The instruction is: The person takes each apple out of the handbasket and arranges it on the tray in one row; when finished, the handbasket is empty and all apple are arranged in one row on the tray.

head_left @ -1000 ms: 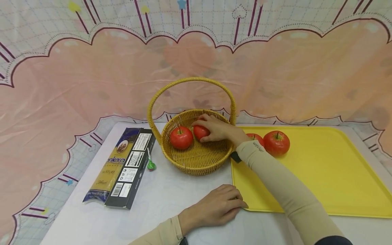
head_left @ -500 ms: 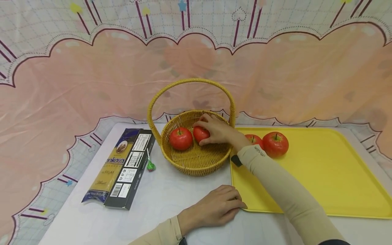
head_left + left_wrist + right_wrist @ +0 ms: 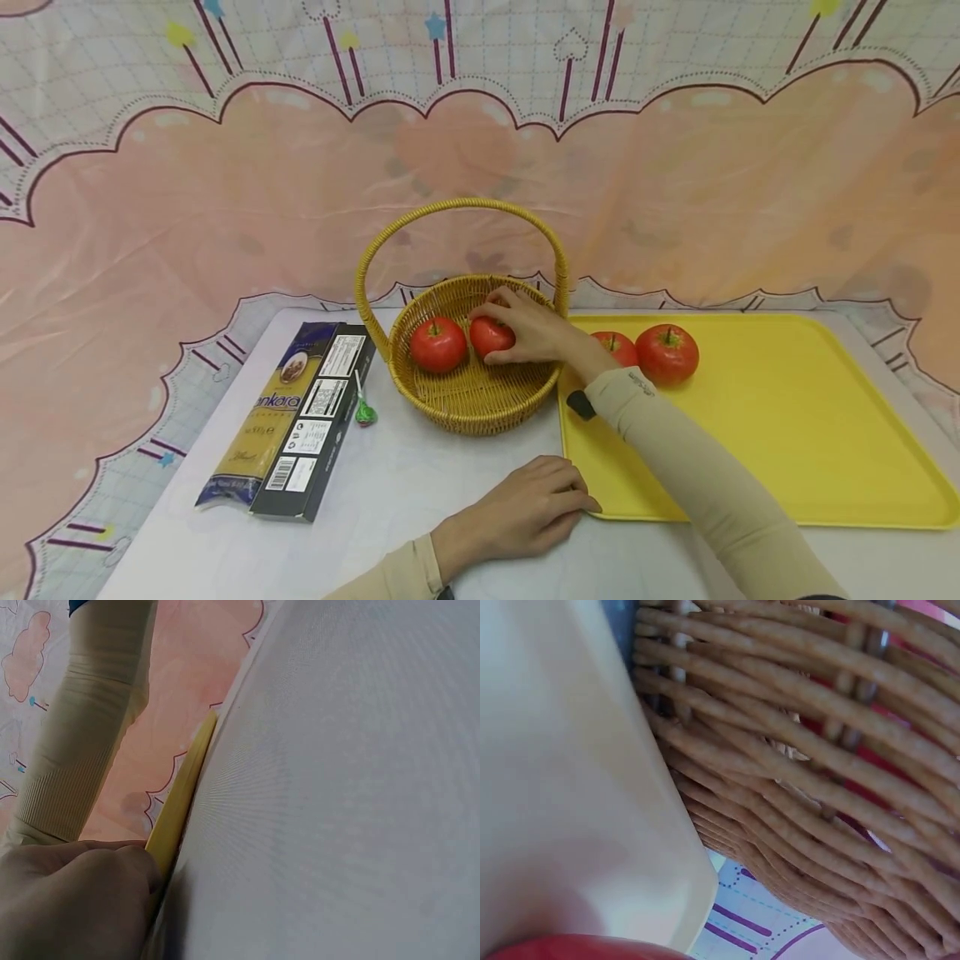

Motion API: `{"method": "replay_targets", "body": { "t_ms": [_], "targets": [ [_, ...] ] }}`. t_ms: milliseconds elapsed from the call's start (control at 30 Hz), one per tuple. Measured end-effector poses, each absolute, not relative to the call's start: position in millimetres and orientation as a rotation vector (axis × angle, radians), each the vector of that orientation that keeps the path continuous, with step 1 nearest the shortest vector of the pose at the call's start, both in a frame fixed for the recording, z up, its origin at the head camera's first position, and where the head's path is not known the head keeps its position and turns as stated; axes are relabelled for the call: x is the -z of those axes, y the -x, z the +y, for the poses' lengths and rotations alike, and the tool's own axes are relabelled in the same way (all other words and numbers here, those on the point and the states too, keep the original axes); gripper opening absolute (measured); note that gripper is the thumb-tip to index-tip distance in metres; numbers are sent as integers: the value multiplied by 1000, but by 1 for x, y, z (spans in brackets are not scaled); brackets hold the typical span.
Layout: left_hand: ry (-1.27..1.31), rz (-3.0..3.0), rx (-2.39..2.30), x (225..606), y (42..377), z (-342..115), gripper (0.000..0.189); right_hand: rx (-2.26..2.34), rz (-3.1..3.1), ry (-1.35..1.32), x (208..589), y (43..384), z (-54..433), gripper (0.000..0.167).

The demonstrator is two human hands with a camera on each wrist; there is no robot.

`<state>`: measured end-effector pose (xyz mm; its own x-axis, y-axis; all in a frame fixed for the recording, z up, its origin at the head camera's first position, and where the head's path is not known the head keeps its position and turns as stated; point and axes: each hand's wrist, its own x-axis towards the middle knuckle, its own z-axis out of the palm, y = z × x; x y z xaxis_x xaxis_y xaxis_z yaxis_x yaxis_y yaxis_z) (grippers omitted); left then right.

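My right hand [image 3: 525,329] reaches into the yellow wicker basket [image 3: 480,423] in the head view and grips a red apple [image 3: 491,335], thumb and fingers around its sides. Left of it, another red apple [image 3: 438,345] sits in the basket. My left hand [image 3: 521,510] holds the near left corner of the yellow tray [image 3: 787,433]. In the left wrist view, bent fingers of the left hand [image 3: 82,900] lie against the tray's edge [image 3: 180,802]. The right wrist view shows the basket's weave [image 3: 780,750] up close; the gripped apple cannot be seen there.
Two more red apples stand on the tray's far left, one [image 3: 667,354] in full view and one [image 3: 617,347] partly behind the right forearm. Left of the basket lie a pasta packet [image 3: 273,408], a black box [image 3: 315,417] and a green lollipop [image 3: 364,412].
The head view has shifted slightly, so the scene sits a little further left and lower. My right hand stays on the apple in the basket, and my left hand stays at the tray corner.
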<state>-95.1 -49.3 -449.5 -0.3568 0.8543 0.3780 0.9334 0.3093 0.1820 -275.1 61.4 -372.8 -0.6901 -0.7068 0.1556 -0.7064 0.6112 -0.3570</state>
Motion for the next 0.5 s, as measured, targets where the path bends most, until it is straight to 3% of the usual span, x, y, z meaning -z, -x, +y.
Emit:
{"method": "replay_targets", "body": {
  "t_ms": [500],
  "targets": [
    [1637, -2371, 560, 450, 94, -50, 21, 661, 2839, 1315, 373, 263, 72, 56]
  ]
}}
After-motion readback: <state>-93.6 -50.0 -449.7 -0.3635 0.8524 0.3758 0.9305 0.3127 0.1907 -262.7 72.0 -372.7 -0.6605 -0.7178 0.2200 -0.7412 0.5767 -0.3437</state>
